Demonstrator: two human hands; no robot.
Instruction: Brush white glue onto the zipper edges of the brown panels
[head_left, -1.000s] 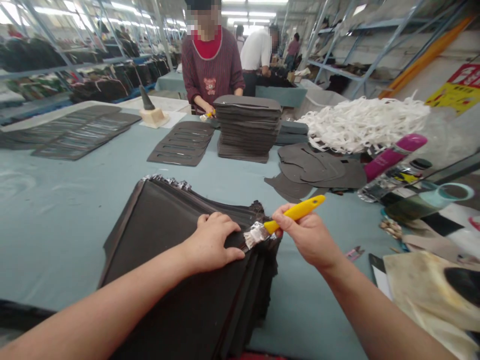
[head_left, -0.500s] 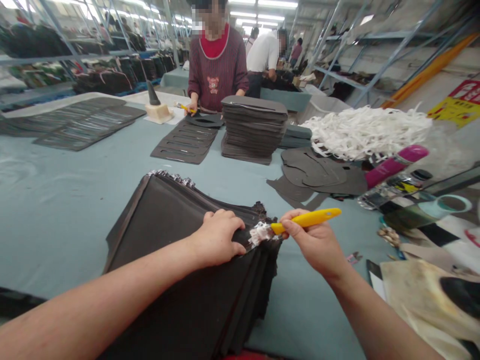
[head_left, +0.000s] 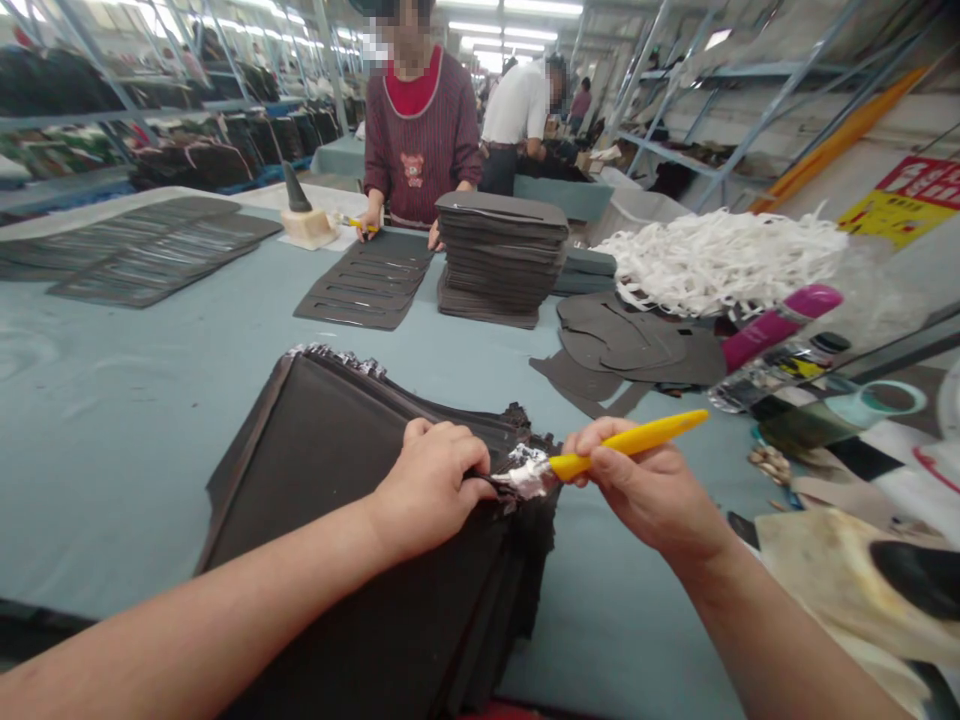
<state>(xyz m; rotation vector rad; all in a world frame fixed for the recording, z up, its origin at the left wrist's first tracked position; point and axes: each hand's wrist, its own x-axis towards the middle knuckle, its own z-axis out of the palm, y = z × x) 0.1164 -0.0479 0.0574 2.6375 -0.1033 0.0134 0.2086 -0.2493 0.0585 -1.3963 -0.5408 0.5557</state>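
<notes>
The flat brush with a yellow plastic handle (head_left: 630, 443) has just swung nearly level, and its silvery, coated bristles (head_left: 529, 473) are now pressing against the fanned edge of the stack of dark brown-grey sheets (head_left: 352, 445), right beside the left hand (head_left: 431, 490). The right hand (head_left: 645, 490) is holding the handle in a narrow grip between thumb and fingers, just off the stack. The left hand is resting on the top sheet with its fingers curled down over that edge (thumb hidden, so cannot tell if it is pinching). The stack is lying near the front edge of the pale blue-grey counter (head_left: 112, 400), around the middle.

Farther along the counter, a tall pile of dark cut sheets (head_left: 499, 255) is standing beside rows of slotted dark panels (head_left: 367, 290). A tangle of white strips (head_left: 720, 262) is lying towards the right corner, near a pink-capped bottle (head_left: 776, 325). Across the counter, a co-worker in a striped maroon smock (head_left: 420, 130) is leaning over with both hands on a slotted panel, a yellow-handled brush lying by one hand. Steel racks (head_left: 127, 110) loaded with dark goods are running down the left of the room.
</notes>
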